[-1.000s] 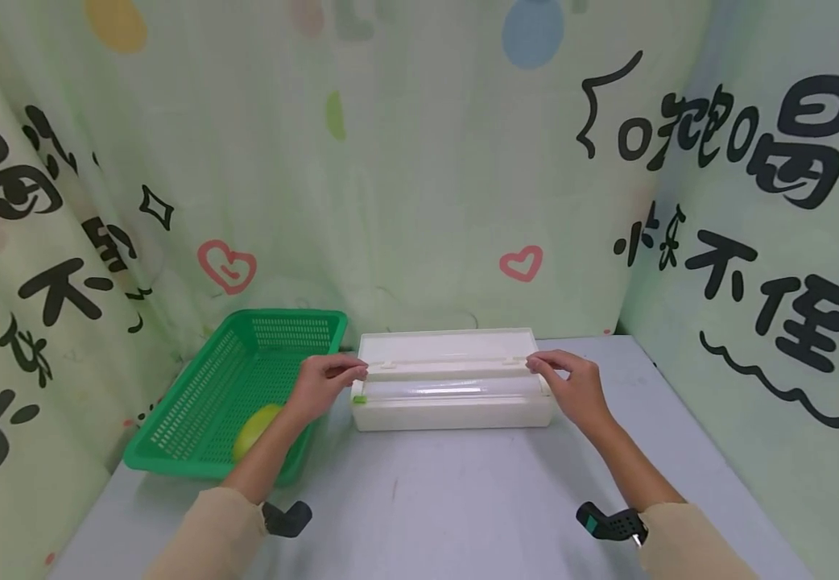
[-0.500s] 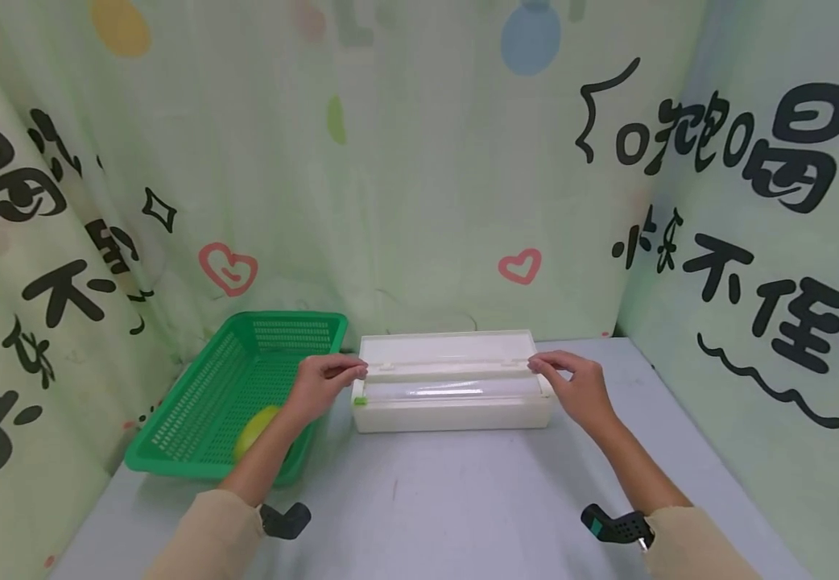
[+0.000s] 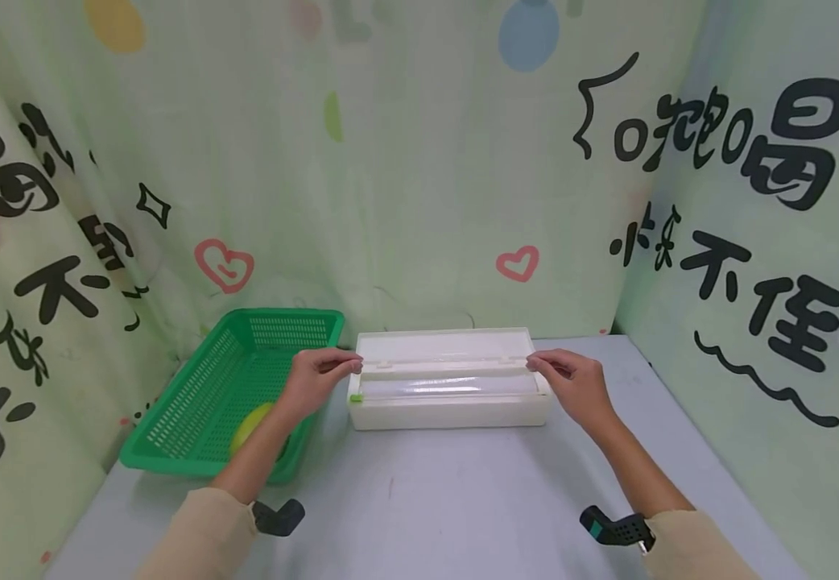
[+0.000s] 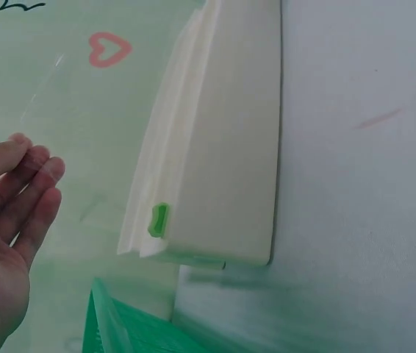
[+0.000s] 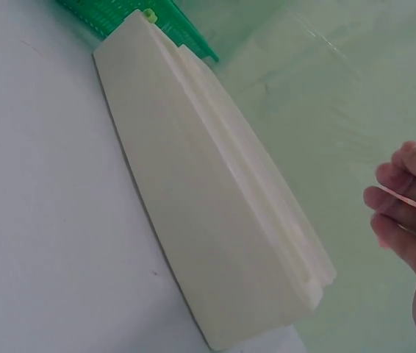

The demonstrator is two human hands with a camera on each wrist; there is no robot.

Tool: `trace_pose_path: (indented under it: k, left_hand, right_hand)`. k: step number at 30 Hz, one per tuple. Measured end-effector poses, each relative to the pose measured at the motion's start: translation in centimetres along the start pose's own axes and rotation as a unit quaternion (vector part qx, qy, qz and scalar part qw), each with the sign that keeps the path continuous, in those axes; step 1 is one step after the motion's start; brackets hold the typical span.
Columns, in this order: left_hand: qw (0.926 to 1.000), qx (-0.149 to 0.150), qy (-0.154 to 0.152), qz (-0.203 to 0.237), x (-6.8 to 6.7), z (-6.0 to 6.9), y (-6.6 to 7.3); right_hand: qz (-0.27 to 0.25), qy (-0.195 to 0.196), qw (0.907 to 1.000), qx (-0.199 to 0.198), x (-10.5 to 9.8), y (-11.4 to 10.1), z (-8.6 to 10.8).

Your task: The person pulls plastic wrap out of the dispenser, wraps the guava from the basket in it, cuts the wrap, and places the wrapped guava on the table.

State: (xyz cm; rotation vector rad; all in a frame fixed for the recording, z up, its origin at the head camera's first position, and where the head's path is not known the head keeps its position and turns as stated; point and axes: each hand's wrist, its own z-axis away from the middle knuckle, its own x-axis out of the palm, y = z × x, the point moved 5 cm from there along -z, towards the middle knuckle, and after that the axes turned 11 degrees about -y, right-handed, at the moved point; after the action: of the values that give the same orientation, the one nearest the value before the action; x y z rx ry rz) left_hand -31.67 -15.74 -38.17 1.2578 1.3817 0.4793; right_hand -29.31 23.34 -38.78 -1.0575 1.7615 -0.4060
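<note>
Over the box (image 3: pixel 452 415), the left hand (image 3: pixel 316 380) and right hand (image 3: pixel 575 388) pinch clear film (image 4: pixel 44 87) at its corners, the likely best hold; it looks light, limp and clingy.

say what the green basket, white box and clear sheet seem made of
Green basket: probably moulded plastic with a slight sheen, given its even colour and regular holes.
White box: likely rigid plastic, smooth and fairly matt, with clean edges.
Clear sheet: apparently thin, glossy plastic film, see-through with narrow bright glints.
</note>
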Motion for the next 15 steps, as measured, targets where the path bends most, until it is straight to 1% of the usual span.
trace_pose_path:
  k: [6, 15]
  left_hand:
    - [1.0000, -0.005, -0.005, -0.007, -0.25, 0.00, 0.39]
    - [0.9998, -0.015, -0.010, -0.006, -0.43, 0.09, 0.83]
  right_hand:
    - [-0.011, 0.009, 0.9997, -0.019, -0.19, -0.48, -0.16]
    - [-0.015, 0.008, 0.9997, -0.018, -0.40, -0.94, -0.12]
